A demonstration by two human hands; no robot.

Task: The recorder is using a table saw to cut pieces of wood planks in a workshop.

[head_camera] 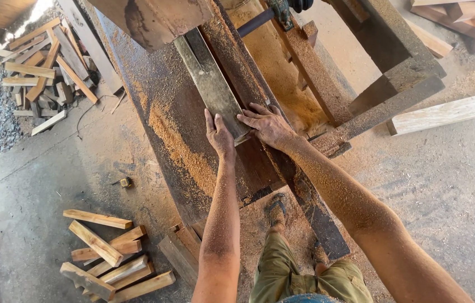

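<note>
A grey weathered wooden plank (209,81) lies lengthwise on a long sawdust-covered machine table (164,129). My left hand (219,136) presses on the plank's near end at its left side. On the right side of that same end rests my right hand (267,124), fingers spread flat over the plank corner and the table. Both forearms are dusted with sawdust. The plank's far end runs under a reddish-brown guard (153,19) at the top.
A pile of short wood offcuts (111,258) lies on the concrete floor at lower left. More scrap wood (41,67) is heaped at upper left beside gravel. A pale plank (450,112) lies at right. My foot (275,210) stands by the table's base.
</note>
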